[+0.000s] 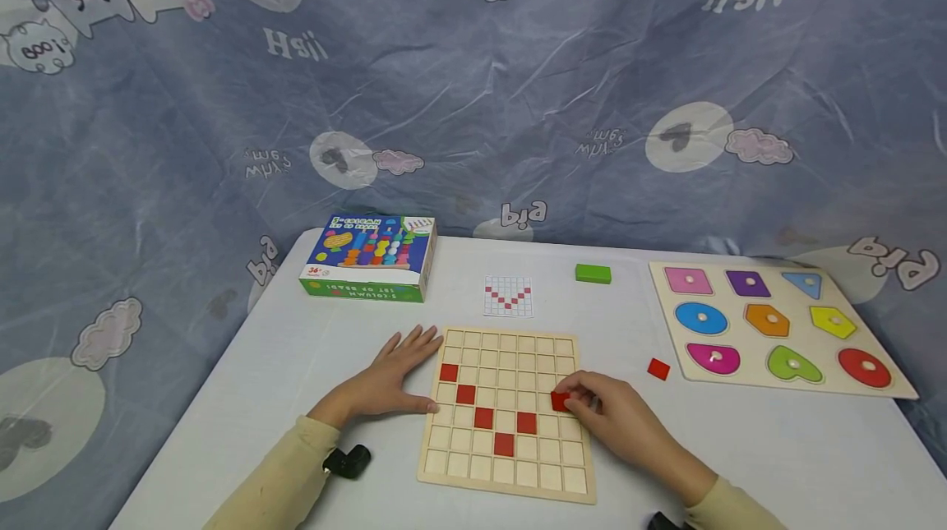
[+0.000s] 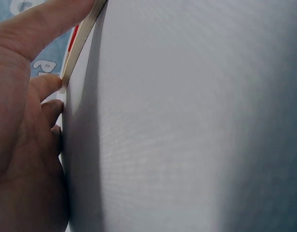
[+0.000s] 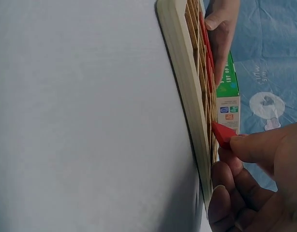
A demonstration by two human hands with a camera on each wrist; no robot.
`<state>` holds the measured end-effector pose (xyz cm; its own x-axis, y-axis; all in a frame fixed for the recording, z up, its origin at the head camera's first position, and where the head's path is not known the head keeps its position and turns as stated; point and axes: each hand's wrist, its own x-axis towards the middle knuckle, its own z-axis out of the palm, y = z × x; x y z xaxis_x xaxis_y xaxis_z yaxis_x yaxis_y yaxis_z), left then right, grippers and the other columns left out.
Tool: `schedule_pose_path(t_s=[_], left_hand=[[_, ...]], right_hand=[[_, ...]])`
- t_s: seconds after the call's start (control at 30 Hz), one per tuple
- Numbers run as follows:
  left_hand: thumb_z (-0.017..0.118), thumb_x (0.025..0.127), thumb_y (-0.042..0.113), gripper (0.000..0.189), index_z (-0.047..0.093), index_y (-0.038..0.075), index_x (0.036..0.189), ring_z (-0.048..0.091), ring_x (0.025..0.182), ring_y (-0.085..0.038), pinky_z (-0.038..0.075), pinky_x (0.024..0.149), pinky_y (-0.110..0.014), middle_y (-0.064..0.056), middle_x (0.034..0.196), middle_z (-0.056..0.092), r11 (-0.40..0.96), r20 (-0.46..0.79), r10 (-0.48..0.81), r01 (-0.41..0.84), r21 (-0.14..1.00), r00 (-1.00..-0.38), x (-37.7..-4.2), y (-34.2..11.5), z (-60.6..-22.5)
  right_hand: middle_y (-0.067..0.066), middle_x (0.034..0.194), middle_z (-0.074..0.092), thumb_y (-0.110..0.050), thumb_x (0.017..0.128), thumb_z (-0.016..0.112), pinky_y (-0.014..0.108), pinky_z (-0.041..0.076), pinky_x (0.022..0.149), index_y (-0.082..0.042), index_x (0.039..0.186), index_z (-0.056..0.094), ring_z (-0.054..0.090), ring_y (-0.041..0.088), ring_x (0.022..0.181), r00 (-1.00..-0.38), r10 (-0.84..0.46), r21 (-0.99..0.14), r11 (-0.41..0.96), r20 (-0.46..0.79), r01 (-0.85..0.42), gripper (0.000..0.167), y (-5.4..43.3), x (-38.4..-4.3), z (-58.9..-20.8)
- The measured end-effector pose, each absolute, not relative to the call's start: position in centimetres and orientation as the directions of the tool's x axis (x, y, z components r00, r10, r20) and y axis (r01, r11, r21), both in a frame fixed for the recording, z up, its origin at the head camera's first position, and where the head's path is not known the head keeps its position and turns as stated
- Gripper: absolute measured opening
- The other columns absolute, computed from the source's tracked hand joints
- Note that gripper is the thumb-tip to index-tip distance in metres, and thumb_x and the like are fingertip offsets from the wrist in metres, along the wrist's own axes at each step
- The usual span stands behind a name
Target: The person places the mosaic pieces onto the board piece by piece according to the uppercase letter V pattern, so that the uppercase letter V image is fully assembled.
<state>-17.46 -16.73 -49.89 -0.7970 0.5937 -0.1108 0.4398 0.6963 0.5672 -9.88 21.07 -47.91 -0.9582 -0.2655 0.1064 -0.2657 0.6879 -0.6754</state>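
A wooden grid board (image 1: 510, 491) lies flat on the white table, with several red square tiles set in its cells in a V-like line. Between thumb and fingertips, my right hand (image 1: 621, 423) pinches a red tile (image 1: 560, 402) over the board's right side. That tile is tilted in the right wrist view, one corner at the grid (image 3: 224, 135). My left hand (image 1: 385, 378) lies with spread, straight fingers along the board's left edge, thumb and fingertips touching it. Behind the board is a small pattern card (image 1: 508, 308) printed with a red V on a grid.
A loose red tile (image 1: 658, 369) lies right of the board. Farther right is a shape puzzle board (image 1: 795, 374) with colored knobbed pieces. A green block (image 1: 593, 274) sits at the back, and a bead-set box (image 1: 362, 290) stands at back left. Patterned cloth (image 1: 473, 103) hangs behind the table.
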Motion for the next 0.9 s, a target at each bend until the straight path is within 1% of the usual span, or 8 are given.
schedule_pose_path(t_s=[0.4, 0.67, 0.9], left_hand=[[0.077, 0.08, 0.064, 0.108, 0.025, 0.021, 0.164, 0.0, 0.157, -0.026, -0.005, 0.125, -0.054, -0.002, 0.171, 0.014, 0.691, -0.103, 0.599, 0.449, 0.566, -0.794, -17.5, -16.8, -50.1], [0.077, 0.079, 0.064, 0.108, 0.025, 0.021, 0.163, 0.0, 0.157, -0.025, -0.004, 0.125, -0.054, -0.001, 0.17, 0.014, 0.691, -0.103, 0.599, 0.448, 0.568, -0.794, -17.5, -16.8, -50.0], [0.078, 0.079, 0.064, 0.108, 0.025, 0.021, 0.163, 0.0, 0.157, -0.026, -0.005, 0.125, -0.054, -0.002, 0.17, 0.014, 0.696, -0.107, 0.595, 0.444, 0.565, -0.797, -17.5, -16.8, -49.9]], right_hand=[[-0.017, 0.084, 0.059, -0.01, 0.089, 0.078, 0.02, 0.05, 0.065, -0.027, 0.099, 0.072, 0.054, 0.003, 0.076, -0.956, -0.279, -0.665, 0.697, 0.093, -0.268, 0.02, 19.7, -9.8, -47.8], [-0.018, 0.09, 0.061, -0.008, 0.089, 0.078, 0.02, 0.05, 0.067, -0.027, 0.098, 0.071, 0.054, 0.0, 0.079, -0.944, -0.295, -0.65, 0.69, 0.15, -0.319, 0.023, 19.3, -10.0, -48.0], [-0.016, 0.093, 0.06, -0.005, 0.086, 0.079, 0.019, 0.048, 0.066, -0.027, 0.097, 0.071, 0.054, 0.004, 0.08, -0.942, -0.299, -0.638, 0.698, 0.152, -0.324, 0.026, 19.3, -10.1, -48.1]])
